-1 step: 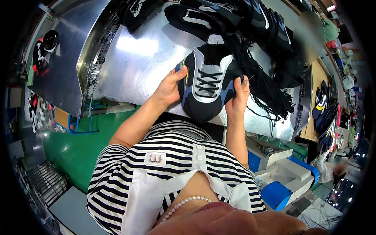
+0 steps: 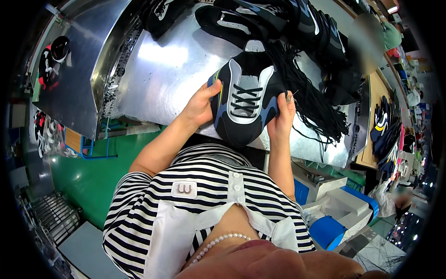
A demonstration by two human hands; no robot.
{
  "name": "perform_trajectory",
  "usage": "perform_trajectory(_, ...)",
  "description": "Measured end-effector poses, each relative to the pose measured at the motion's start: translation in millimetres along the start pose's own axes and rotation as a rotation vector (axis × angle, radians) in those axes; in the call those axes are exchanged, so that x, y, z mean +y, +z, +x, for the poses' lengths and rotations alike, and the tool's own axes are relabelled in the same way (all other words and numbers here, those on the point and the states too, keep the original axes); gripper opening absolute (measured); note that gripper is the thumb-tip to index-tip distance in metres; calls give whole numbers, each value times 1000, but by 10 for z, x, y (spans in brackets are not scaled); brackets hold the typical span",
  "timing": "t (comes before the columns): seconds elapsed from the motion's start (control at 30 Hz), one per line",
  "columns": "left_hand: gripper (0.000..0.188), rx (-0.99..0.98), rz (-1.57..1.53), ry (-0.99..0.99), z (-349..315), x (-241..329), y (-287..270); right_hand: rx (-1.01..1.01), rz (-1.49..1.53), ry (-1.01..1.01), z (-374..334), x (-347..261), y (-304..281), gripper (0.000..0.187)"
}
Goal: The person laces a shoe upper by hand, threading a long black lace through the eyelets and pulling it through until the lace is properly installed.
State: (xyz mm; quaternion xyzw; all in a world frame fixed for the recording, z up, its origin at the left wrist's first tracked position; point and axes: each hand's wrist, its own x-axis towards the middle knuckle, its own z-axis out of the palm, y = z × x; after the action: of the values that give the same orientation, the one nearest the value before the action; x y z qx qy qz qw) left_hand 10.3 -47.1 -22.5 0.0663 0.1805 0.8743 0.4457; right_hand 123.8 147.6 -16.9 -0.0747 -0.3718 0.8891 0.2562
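Observation:
A black shoe upper point(image 2: 241, 124) with blue side panels and a grey lace strip hangs between my hands, its toe toward me. Black laces point(image 2: 246, 100) cross over its tongue. My left hand point(image 2: 200, 103) grips the shoe's left side, thumb on top and the fingers hidden beneath. On the opposite side my right hand point(image 2: 281, 116) clasps the edge, thumb up. A small, thin dark item point(image 2: 290, 96) shows at its fingertips, too small to name. Beside that hand a thick bundle of loose black shoelaces point(image 2: 313, 104) lies on the metal tabletop point(image 2: 153, 88).
More black shoe uppers point(image 2: 227, 25) are piled along the table's far side. A sloped metal panel point(image 2: 76, 79) stands at the left. At the lower right is a white and blue machine point(image 2: 332, 207). Further right, dark uppers point(image 2: 385, 135) lie on a wooden surface.
The shoe upper has tilted slightly and shifted a little to the left and toward me. Both hands keep their hold on it.

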Motion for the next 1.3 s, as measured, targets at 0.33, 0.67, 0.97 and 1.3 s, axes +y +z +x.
perform_trajectory(0.33,36,-358,76,-3,-75,64,-184,-39,-1067,-658,-176,-343,526,20)
perform_trajectory(0.67,42,16,278,-13,-200,-60,38,-220,-1327,-582,-289,-192,847,20)
perform_trajectory(0.97,42,-29,218,-187,-232,22,98,-377,-1155,-99,-290,-459,859,14)
perform_trajectory(1.3,27,196,1008,-108,-172,973,326,-527,-1131,-112,122,-82,737,13)
